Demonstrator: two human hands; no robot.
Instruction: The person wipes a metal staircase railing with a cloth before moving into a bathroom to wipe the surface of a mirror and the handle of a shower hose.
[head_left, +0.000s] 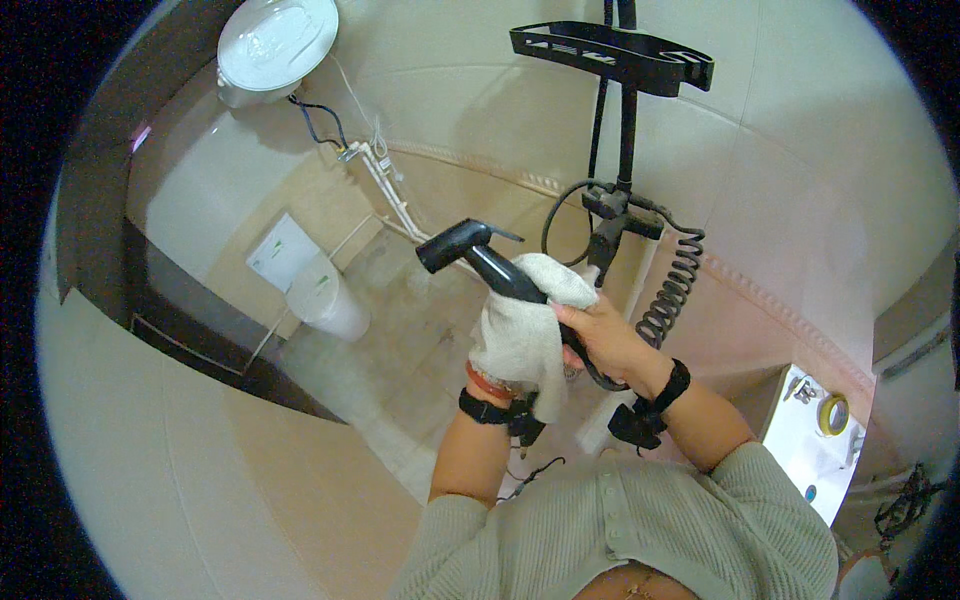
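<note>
A black handheld sprayer (504, 271), with a cylindrical head and thin lever, tilts up to the left in front of me. A whitish cloth (517, 330) wraps around its handle. My left hand is hidden under this cloth, gripping the handle through it; below, my left wrist (480, 394) carries a red bracelet and a black strap. My right hand (606, 337) closes around the lower end, where a black hose (581, 352) bends downward. The cloth's upper fold reaches the right fingers. A black strap circles the right wrist too.
A black shower mixer (611, 206) with a coiled hose (670, 292) is on the wall, beneath a black shelf (611, 56). A white bin (328, 300) stands on the floor left. At right, a white surface (806, 457) carries keys (801, 390) and a tape roll (833, 415).
</note>
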